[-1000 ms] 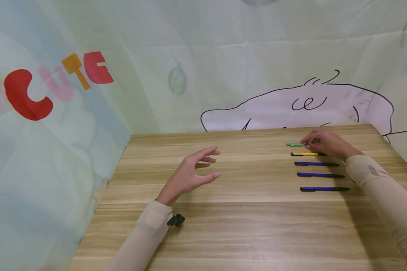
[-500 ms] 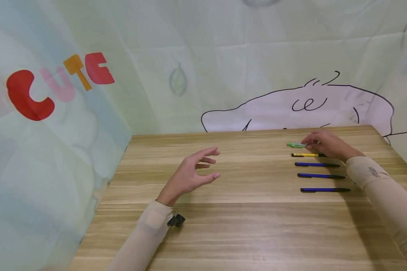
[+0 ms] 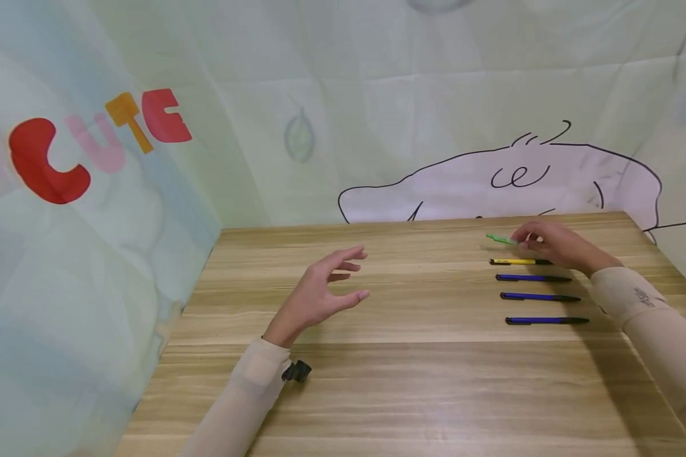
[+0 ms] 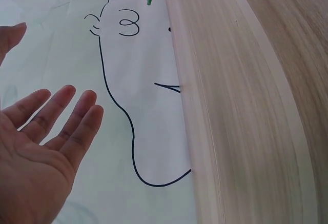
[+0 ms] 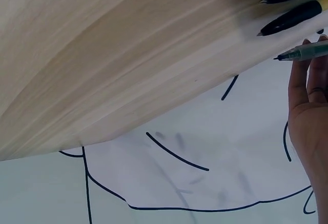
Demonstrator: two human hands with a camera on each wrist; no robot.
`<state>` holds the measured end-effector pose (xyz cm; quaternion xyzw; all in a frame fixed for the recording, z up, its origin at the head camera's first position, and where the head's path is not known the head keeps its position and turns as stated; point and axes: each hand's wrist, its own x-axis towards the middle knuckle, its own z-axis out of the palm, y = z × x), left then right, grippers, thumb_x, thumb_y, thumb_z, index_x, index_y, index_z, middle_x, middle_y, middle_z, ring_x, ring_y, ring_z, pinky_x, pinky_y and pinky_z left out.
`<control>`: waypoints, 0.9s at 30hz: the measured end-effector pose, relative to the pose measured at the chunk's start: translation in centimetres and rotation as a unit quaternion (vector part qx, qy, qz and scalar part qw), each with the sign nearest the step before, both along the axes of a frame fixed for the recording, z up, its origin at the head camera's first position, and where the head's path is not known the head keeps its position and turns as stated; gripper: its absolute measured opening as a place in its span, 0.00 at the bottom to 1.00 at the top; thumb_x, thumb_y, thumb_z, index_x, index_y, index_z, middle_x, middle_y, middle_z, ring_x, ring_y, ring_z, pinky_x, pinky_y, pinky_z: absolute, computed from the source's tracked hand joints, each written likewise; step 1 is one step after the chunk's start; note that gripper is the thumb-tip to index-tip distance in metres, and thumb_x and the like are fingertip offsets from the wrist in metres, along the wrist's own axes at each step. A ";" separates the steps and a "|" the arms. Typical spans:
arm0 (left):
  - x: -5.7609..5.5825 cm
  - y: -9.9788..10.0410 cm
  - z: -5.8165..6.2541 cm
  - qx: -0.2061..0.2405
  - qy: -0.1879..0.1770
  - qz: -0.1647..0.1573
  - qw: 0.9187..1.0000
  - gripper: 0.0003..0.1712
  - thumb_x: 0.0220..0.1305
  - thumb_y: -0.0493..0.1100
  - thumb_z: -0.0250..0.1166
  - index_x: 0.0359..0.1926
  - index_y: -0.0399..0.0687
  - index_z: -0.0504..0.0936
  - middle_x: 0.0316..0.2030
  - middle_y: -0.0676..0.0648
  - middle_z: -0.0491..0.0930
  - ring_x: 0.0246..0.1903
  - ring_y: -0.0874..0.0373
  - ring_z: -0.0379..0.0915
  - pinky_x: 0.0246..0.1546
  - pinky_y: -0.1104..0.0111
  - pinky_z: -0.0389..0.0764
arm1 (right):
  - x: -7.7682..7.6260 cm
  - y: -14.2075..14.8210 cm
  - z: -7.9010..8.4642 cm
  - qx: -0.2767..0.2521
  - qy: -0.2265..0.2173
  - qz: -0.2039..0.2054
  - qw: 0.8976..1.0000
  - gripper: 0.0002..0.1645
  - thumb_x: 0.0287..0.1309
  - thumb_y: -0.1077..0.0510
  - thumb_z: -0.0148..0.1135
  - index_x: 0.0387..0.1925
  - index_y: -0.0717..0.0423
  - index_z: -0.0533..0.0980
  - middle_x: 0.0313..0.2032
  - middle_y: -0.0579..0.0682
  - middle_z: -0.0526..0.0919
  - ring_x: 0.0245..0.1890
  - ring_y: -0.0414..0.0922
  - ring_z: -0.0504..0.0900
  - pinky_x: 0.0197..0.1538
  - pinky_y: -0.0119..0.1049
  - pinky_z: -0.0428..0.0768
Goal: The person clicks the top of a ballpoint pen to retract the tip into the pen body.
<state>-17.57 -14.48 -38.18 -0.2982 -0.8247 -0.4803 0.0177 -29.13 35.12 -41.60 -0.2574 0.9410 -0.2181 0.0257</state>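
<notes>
My right hand (image 3: 560, 244) pinches a green pen (image 3: 500, 238) at the far right of the table, its green end tilted up off the wood. In the right wrist view the dark tip of that green pen (image 5: 302, 53) pokes out past the fingers. Just in front of it lies a yellow pen (image 3: 517, 261). Three blue pens follow toward me: one blue pen (image 3: 531, 278), a second blue pen (image 3: 537, 296) and a third blue pen (image 3: 545, 320). Over the table's left half hovers my left hand (image 3: 317, 289), fingers spread and holding nothing.
The pens lie roughly parallel on a wooden table (image 3: 377, 393). A printed cloth backdrop (image 3: 274, 127) rises behind the table's far edge and along its left side. A small black clip-like thing (image 3: 297, 370) sits at my left wrist.
The green pen was lying flat on the table under my right fingers; now its green end has risen and it is lifted slightly. My left hand has barely moved.
</notes>
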 end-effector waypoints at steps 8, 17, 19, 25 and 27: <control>-0.2 0.2 0.0 0.011 0.007 -0.002 1.000 0.42 0.60 0.43 0.76 0.73 0.55 0.69 0.64 0.50 0.76 0.60 0.51 0.76 0.60 0.51 0.79 | 0.9 -0.4 0.6 -0.024 0.005 -0.027 0.999 0.11 0.68 0.67 0.61 0.50 0.60 0.80 0.46 0.54 0.84 0.45 0.50 0.81 0.47 0.46 0.82; -0.5 0.4 0.1 0.015 0.014 0.005 1.000 0.40 0.59 0.42 0.76 0.71 0.55 0.71 0.63 0.51 0.77 0.58 0.54 0.77 0.60 0.54 0.80 | 1.8 -0.9 1.4 -0.052 0.005 -0.035 0.998 0.11 0.70 0.63 0.61 0.51 0.59 0.81 0.47 0.56 0.85 0.46 0.53 0.82 0.41 0.35 0.82; -0.5 0.5 0.2 0.019 0.014 0.006 1.000 0.40 0.59 0.42 0.76 0.71 0.54 0.71 0.63 0.50 0.77 0.59 0.53 0.77 0.60 0.52 0.79 | 2.0 -1.1 1.7 -0.055 0.005 -0.038 0.998 0.11 0.70 0.62 0.61 0.51 0.60 0.80 0.48 0.56 0.85 0.46 0.54 0.82 0.40 0.34 0.82; -0.7 0.8 0.2 0.024 0.019 0.009 0.999 0.41 0.58 0.40 0.76 0.71 0.52 0.71 0.63 0.49 0.77 0.59 0.51 0.77 0.61 0.53 0.79 | 3.0 -1.8 2.4 -0.069 0.000 -0.051 0.996 0.14 0.71 0.58 0.61 0.53 0.59 0.80 0.48 0.57 0.84 0.46 0.54 0.82 0.36 0.33 0.81; -0.8 1.0 0.3 0.024 0.025 0.011 0.999 0.40 0.58 0.41 0.77 0.71 0.52 0.71 0.63 0.49 0.77 0.59 0.52 0.77 0.60 0.55 0.80 | 3.3 -2.1 2.6 -0.075 0.001 -0.054 0.996 0.15 0.72 0.57 0.60 0.54 0.60 0.79 0.48 0.58 0.84 0.45 0.54 0.83 0.33 0.33 0.81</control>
